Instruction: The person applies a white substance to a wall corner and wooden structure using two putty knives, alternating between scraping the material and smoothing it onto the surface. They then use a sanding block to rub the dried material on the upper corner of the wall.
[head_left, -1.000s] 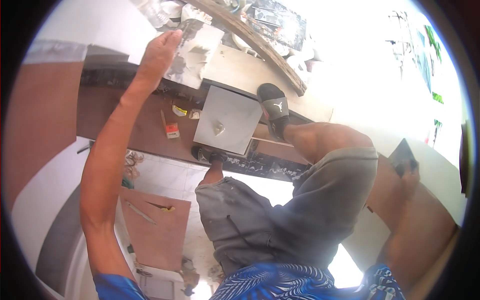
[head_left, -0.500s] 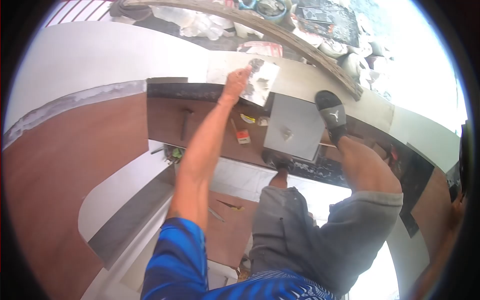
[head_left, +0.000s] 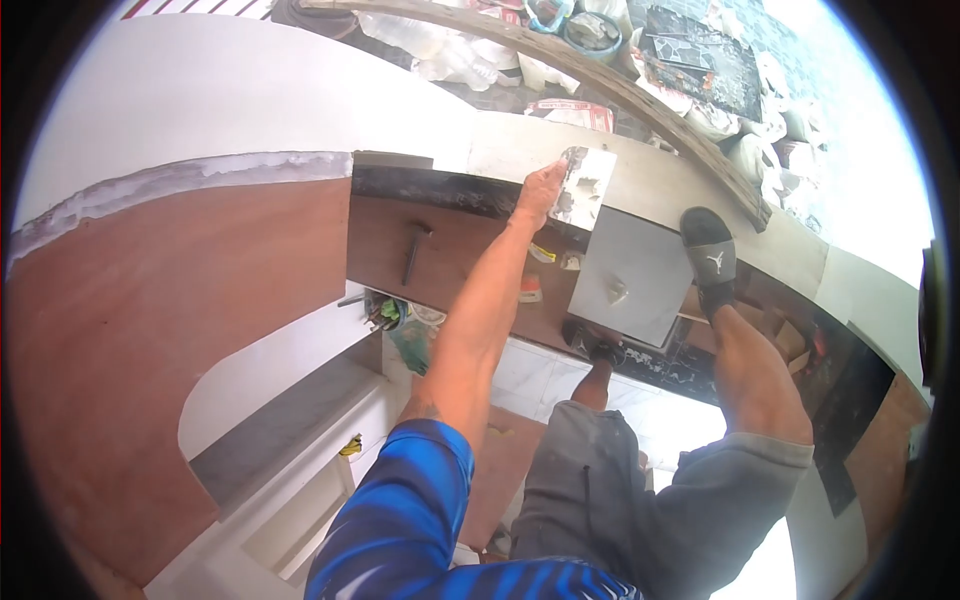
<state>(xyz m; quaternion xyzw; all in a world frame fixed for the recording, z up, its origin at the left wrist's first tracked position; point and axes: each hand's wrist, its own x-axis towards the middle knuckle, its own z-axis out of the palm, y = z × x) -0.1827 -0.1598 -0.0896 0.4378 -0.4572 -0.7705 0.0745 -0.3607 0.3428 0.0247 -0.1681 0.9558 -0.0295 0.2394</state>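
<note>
My left hand [head_left: 543, 190] is closed on a flat, pale rectangular plate [head_left: 583, 190] smeared with grey material. The plate is over the cream ledge [head_left: 640, 180], at the edge of the dark strip [head_left: 440, 188]. Just below it stands a grey square box [head_left: 632, 272] with a small lump [head_left: 617, 290] on top. My right hand does not show in the frame.
A long wooden plank [head_left: 600, 78] crosses behind the ledge, with sacks [head_left: 755, 160] and buckets [head_left: 592, 35] beyond. My sandalled foot [head_left: 712, 250] rests right of the box. A dark rod [head_left: 412, 254] and a red-white packet [head_left: 530, 288] lie on the brown surface.
The view has shifted, so the surroundings appear further right and slightly lower. My left hand still holds the plate, now turned more upright. The arm at the right edge is no longer visible.
</note>
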